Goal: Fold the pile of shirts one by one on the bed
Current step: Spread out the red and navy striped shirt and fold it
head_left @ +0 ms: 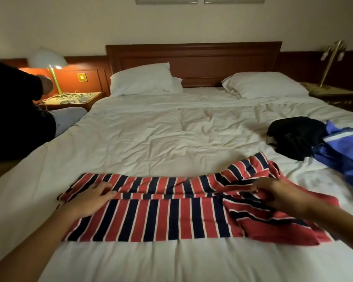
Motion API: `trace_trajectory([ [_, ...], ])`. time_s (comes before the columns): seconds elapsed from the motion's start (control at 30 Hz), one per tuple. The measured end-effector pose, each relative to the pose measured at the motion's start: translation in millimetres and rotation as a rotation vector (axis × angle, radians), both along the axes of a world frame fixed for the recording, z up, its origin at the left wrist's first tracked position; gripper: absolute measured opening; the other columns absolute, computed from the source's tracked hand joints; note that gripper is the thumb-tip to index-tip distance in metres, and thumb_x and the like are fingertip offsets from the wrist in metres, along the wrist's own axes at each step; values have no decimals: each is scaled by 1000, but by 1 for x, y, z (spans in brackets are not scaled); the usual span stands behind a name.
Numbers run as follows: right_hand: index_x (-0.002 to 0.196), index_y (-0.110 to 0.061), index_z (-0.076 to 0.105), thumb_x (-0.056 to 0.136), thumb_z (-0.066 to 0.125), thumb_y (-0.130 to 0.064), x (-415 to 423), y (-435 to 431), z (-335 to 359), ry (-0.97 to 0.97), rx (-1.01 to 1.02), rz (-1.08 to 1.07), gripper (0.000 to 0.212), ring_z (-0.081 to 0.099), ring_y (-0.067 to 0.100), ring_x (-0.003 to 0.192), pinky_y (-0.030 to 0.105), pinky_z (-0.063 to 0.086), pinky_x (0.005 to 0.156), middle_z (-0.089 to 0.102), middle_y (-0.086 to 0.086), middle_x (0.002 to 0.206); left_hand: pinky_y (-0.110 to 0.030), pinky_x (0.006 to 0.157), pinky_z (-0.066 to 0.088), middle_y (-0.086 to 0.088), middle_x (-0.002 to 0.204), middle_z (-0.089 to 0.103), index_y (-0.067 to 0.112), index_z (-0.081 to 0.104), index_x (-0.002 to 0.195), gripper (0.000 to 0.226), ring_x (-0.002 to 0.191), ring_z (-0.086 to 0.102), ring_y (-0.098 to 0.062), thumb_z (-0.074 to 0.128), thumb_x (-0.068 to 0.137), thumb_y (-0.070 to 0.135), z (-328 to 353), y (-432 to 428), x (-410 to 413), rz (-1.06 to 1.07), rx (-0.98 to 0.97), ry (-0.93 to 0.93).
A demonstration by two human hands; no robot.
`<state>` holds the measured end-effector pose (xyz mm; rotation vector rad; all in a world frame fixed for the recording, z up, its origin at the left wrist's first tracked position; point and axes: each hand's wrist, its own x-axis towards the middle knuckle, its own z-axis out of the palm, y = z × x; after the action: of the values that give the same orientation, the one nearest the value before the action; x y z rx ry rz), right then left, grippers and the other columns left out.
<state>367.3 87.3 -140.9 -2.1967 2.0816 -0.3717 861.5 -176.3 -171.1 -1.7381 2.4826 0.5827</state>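
Note:
A red shirt with navy and white stripes (167,216) lies spread sideways on the white bed (151,139), its near part folded over in a long band. My left hand (92,197) rests on its left end with the fingers curled over the folded edge. My right hand (281,195) pinches bunched cloth at the shirt's crumpled right end. A black shirt (293,135) and a blue shirt with a white stripe (346,151) lie in a heap at the bed's right side.
Two white pillows (143,80) lean at the wooden headboard (194,55). Another person in dark clothes (14,110) sits at the bed's left edge by a nightstand (73,99) with a lit lamp (49,62). A second lamp (332,58) stands at the right.

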Motion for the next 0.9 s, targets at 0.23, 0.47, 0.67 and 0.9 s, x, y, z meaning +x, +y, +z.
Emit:
trace_trajectory([
  [0.23, 112, -44, 68, 77, 65, 9, 2, -21, 31, -369, 252, 15, 64, 62, 2, 111, 27, 48, 99, 68, -19, 115, -62, 119, -9, 1, 167, -15, 41, 2, 158, 101, 152, -16, -27, -1, 69, 90, -13, 3, -56, -30, -115, -121],
  [0.47, 129, -50, 57, 73, 66, -77, 1, -68, 46, -499, 563, 42, 63, 59, 9, 119, 29, 46, 100, 65, -18, 124, -72, 110, -13, 12, 162, -27, 56, -8, 151, 89, 149, -24, -32, 5, 71, 92, -41, -11, -84, -52, 15, -122],
  [0.67, 138, -39, 46, 94, 34, -68, -56, -109, -29, 307, 193, -451, 54, 25, 23, 141, 49, 18, 110, 42, -6, 149, -65, 114, 9, 12, 137, 44, 46, 55, 117, 29, 137, 33, -23, 39, 98, 61, -40, -44, -70, -11, -271, 70],
  [0.9, 101, -22, 50, 97, 36, -52, -90, -106, -64, 372, -149, -483, 34, 46, 26, 104, 45, 26, 89, 59, 3, 106, -46, 98, 36, -2, 105, 61, 20, 65, 104, 23, 107, 52, -30, 45, 103, 30, -45, -92, -46, -104, -496, -2],
])
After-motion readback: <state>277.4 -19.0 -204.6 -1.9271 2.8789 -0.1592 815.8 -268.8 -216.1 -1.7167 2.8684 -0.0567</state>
